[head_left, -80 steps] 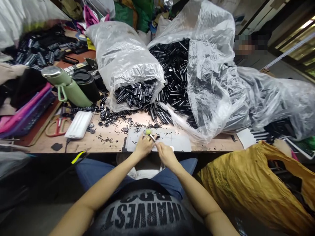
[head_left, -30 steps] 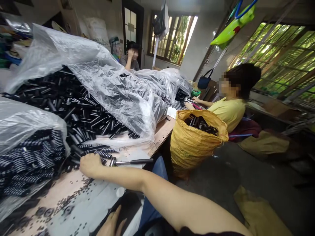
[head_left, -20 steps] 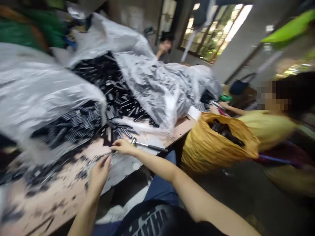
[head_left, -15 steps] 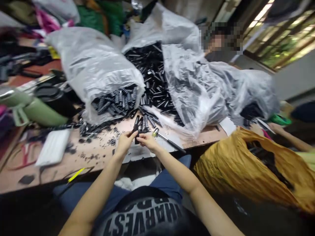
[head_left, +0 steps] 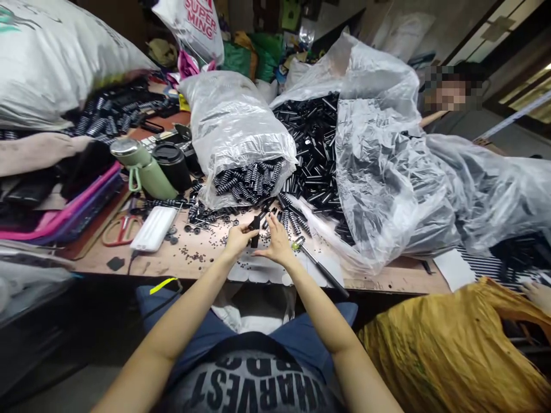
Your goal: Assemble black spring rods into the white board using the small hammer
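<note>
Currently mid-assembly, by the look of it: left hand (head_left: pixel 238 240) pinches a short black tube (head_left: pixel 255 229) upright at the table edge, fingers closed on it. Right hand (head_left: pixel 278 246) sits just beside, fingers spread and half open, fingertips near the tube's top; whether it holds a small part I cannot tell, too small to resolve. Hands are close together, not clasped.

Judgement: a part is being fitted to the tube. The next move calls for fine alignment with the right fingertips while the left keeps the tube steady; the small hammer (head_left: pixel 321 265) lies just right of the right hand, head toward it, within easy reach.

Surface: wooden table (head_left: pixel 202 265), with a white work mat (head_left: pixel 258 274) under the hands at the near edge. Small black washers and beads (head_left: pixel 193 226) are scattered left of the hands. A clear bag of ribbed black grips (head_left: pixel 241 143) lies open toward the hands; beside it a bigger clear bag of smooth black tubes (head_left: pixel 314 137). Further left: green flask (head_left: pixel 142 166), black cup (head_left: pixel 172 163), white power bank (head_left: pixel 154 228), red-handled scissors (head_left: pixel 120 229).

Room: cluttered workshop with sacks stacked behind. Yellow sack (head_left: pixel 451 344) on the floor at right. Another person sits across the table, far right.
</note>
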{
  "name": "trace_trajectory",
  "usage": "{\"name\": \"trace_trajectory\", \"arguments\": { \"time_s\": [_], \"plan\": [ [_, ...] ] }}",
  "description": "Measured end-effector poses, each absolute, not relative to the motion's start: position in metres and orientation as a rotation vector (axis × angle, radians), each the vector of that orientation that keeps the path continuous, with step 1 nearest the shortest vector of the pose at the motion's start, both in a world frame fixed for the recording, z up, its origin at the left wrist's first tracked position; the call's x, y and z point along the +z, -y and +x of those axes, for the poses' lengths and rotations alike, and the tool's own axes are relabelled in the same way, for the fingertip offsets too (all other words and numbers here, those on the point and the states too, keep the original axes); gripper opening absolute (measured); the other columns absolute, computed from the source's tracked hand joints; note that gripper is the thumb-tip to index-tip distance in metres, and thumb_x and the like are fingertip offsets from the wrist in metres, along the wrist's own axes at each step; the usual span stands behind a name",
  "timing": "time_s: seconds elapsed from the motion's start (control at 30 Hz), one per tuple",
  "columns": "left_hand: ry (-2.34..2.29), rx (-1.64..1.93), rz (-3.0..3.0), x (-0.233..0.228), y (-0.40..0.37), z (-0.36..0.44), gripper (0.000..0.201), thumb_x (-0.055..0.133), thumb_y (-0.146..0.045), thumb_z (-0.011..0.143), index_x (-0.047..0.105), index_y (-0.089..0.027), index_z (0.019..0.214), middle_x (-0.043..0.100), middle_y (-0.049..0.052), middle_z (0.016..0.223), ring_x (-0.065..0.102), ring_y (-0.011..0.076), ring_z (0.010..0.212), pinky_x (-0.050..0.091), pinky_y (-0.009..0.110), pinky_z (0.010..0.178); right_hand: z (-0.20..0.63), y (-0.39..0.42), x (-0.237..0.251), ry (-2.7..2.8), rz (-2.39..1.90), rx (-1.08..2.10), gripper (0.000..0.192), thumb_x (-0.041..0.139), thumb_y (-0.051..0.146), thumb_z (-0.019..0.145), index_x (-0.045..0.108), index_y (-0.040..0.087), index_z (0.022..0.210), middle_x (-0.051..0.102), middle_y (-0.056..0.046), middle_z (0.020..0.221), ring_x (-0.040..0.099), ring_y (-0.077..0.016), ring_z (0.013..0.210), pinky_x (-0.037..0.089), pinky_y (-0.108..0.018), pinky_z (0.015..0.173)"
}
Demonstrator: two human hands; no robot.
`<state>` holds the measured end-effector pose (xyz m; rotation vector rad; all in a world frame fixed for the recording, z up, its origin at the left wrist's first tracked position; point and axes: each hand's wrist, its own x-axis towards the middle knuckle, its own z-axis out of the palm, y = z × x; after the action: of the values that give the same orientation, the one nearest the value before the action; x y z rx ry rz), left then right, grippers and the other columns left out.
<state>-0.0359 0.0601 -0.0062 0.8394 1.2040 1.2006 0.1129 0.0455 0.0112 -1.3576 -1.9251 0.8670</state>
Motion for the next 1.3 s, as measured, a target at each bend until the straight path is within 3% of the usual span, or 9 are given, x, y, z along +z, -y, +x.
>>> {"name": "trace_trajectory", "arguments": {
  "time_s": [0.1,0.2,0.3,0.5,0.67,0.77,0.9,1.13,1.3],
  "plan": [
    [-1.201,1.151,0.937,-0.010,-0.060,-0.033,0.037,0.079,-0.030,0.054,0.072,-0.010,0.085,0.059,-0.002,0.057,0.052,0.0119,0.055,0.041,0.024,0.056,0.112,-0.052,0.013,2.308,-1.330,0.499,0.110,0.083,0.041,0.056,0.026,0.019,0.146,0.033,-0.017,0.147,0.029,-0.0327,0.136,0.022,-0.050,0.112],
    [-1.196,1.182,0.958,-0.013,-0.066,-0.028,0.055,0.076,-0.027,0.062,0.065,-0.008,0.112,0.058,-0.002,0.062,0.054,0.0115,0.059,0.043,0.024,0.061,0.113,-0.068,0.005,2.289,-1.367,0.494,0.110,0.083,0.036,0.056,0.024,0.013,0.146,0.034,-0.020,0.143,0.031,-0.0327,0.135,0.026,-0.048,0.112],
    [-1.299,1.230,0.946,-0.016,-0.079,-0.028,0.066,0.071,-0.025,0.070,0.051,-0.008,0.130,0.063,0.005,0.084,0.059,0.0128,0.070,0.047,0.026,0.068,0.124,-0.088,-0.002,2.080,-1.475,0.597,0.110,0.082,0.045,0.056,0.025,0.012,0.144,0.031,-0.021,0.141,0.030,-0.0332,0.135,0.028,-0.048,0.112],
    [-1.783,1.288,1.366,-0.006,-0.125,-0.059,0.049,0.061,-0.028,0.080,0.054,-0.011,0.126,0.060,0.015,0.110,0.059,0.0237,0.098,0.044,0.038,0.092,0.148,-0.102,-0.006,1.970,-1.582,0.653,0.112,0.085,0.045,0.047,0.030,0.010,0.137,0.036,-0.020,0.133,0.035,-0.0343,0.129,0.032,-0.049,0.110],
    [-2.044,1.165,1.460,0.026,-0.177,-0.082,0.042,0.049,-0.019,0.085,0.053,-0.004,0.124,0.051,0.026,0.128,0.045,0.0335,0.123,0.032,0.045,0.103,0.149,-0.092,-0.009,2.140,-1.592,0.693,0.110,0.084,0.038,0.047,0.027,0.013,0.139,0.039,-0.019,0.136,0.041,-0.0343,0.127,0.033,-0.048,0.108],
    [-1.940,1.058,1.478,0.037,-0.176,-0.072,0.030,0.046,-0.024,0.087,0.066,-0.005,0.100,0.064,0.024,0.105,0.058,0.0325,0.105,0.039,0.043,0.093,0.150,-0.091,-0.009,2.058,-1.611,0.682,0.109,0.083,0.041,0.050,0.027,0.014,0.140,0.038,-0.018,0.138,0.038,-0.0337,0.130,0.032,-0.049,0.110],
    [-1.538,0.880,1.568,0.024,-0.133,-0.036,0.025,0.066,-0.037,0.075,0.070,-0.013,0.072,0.068,0.008,0.070,0.063,0.0227,0.068,0.046,0.031,0.068,0.150,-0.090,-0.007,1.986,-1.455,0.679,0.106,0.082,0.040,0.054,0.026,0.014,0.141,0.036,-0.018,0.140,0.036,-0.0311,0.133,0.030,-0.047,0.112],
    [-0.939,0.957,0.810,-0.001,-0.096,-0.005,0.043,0.068,-0.039,0.077,0.064,-0.013,0.110,0.067,0.006,0.078,0.061,0.0127,0.060,0.048,0.024,0.059,0.129,-0.078,-0.004,1.965,-1.172,0.733,0.106,0.084,0.035,0.051,0.028,0.016,0.140,0.039,-0.016,0.138,0.040,-0.0287,0.130,0.033,-0.043,0.111],
    [-1.255,1.057,1.146,0.010,-0.128,-0.016,0.050,0.063,-0.034,0.082,0.054,-0.015,0.127,0.065,0.011,0.097,0.063,0.0217,0.087,0.050,0.035,0.076,0.136,-0.071,0.003,1.681,-1.413,0.680,0.109,0.082,0.049,0.056,0.024,0.019,0.143,0.033,-0.016,0.144,0.038,-0.0303,0.132,0.035,-0.046,0.110]
  ]
}}
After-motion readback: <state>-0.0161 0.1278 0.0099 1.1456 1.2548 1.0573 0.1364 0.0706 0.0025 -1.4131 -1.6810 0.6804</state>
